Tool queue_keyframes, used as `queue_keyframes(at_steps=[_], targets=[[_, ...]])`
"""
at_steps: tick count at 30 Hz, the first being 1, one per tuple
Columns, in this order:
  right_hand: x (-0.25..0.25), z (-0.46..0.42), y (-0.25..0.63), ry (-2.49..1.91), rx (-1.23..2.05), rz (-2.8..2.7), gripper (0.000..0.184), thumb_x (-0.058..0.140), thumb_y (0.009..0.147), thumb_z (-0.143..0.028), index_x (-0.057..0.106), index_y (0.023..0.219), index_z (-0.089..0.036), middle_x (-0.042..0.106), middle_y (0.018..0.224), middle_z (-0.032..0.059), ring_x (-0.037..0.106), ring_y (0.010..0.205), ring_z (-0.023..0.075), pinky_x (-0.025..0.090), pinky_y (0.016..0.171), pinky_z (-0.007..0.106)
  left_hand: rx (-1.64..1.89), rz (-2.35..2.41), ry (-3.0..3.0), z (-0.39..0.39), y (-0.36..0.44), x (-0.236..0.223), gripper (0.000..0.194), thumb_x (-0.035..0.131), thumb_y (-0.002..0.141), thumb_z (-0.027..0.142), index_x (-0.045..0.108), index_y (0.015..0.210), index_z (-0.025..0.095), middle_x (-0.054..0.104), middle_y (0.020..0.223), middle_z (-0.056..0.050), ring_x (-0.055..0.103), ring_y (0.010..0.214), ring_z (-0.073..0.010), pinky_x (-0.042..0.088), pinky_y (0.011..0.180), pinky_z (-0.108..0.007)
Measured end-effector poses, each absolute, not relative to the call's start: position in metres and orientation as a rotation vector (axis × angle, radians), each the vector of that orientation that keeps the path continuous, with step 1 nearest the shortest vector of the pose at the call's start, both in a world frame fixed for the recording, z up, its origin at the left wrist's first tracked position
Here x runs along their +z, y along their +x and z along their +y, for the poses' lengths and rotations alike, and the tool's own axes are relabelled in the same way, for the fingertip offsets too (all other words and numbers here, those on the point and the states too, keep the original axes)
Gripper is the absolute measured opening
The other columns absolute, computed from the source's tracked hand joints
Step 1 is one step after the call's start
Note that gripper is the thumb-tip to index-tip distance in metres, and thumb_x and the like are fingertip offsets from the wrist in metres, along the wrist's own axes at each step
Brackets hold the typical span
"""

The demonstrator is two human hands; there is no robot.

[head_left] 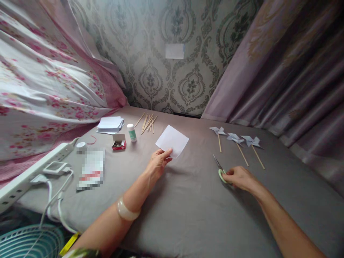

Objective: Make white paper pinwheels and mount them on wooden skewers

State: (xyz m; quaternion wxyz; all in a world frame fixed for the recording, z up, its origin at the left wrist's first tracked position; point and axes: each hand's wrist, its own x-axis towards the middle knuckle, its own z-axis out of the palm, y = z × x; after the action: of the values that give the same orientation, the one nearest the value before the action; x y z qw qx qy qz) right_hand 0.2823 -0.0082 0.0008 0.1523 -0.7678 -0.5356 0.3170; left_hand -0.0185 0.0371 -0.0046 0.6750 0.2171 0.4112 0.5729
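Between thumb and fingers, my left hand (158,163) pinches a square sheet of white paper (172,139) by its near corner, above the grey cloth-covered surface (185,200). My right hand (238,177) grips a pair of scissors (220,167) by the pale green handles, the blades pointing away and slightly left. Beyond the scissors lie three white paper pinwheels on wooden sticks: a left pinwheel (218,131), a middle pinwheel (235,138) and a right pinwheel (252,141).
At the back left are a stack of paper (110,124), several wooden sticks (148,123), a glue bottle (131,133) and a small open box (119,144). A blurred packet (92,168) and a white power strip (34,177) with cables lie left. Curtains flank the wall.
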Motion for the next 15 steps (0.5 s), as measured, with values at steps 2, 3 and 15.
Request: queue_keyframes(at_steps=[2,3,15], targets=[[0.008,-0.007,0.266,-2.036,1.027,-1.469,0.031,0.070,0.063,-0.045,0.068,0.065,-0.015,0.064,0.061,0.0047,0.049,0.046,0.0089,0.029,0.043,0.022,1.317,0.913,0.464,0.038,-0.020,-0.003,0.040,0.091,0.040,0.023,0.070,0.072,0.014,0.072,0.077,-0.005,0.059,0.064,-0.0108,0.044,0.062,-0.023],[0.011,-0.008,0.256,-1.910,1.112,-1.412,0.036,0.071,0.063,-0.048,0.069,0.077,-0.015,0.068,0.073,0.0059,0.050,0.050,0.0079,0.032,0.043,0.020,1.327,0.915,0.453,0.038,-0.020,-0.003,0.041,0.091,0.038,0.024,0.069,0.071,0.014,0.071,0.075,-0.004,0.059,0.062,-0.0102,0.043,0.061,-0.022],[-0.011,-0.024,0.144,-1.372,1.491,-1.205,0.065,0.062,0.061,-0.079,0.057,0.072,-0.014,0.057,0.060,-0.0008,0.039,0.038,0.0039,0.032,0.035,0.019,1.376,0.904,0.392,0.036,-0.022,-0.001,0.047,0.093,0.034,0.027,0.066,0.069,0.012,0.064,0.062,0.000,0.051,0.054,-0.0061,0.038,0.055,-0.020]])
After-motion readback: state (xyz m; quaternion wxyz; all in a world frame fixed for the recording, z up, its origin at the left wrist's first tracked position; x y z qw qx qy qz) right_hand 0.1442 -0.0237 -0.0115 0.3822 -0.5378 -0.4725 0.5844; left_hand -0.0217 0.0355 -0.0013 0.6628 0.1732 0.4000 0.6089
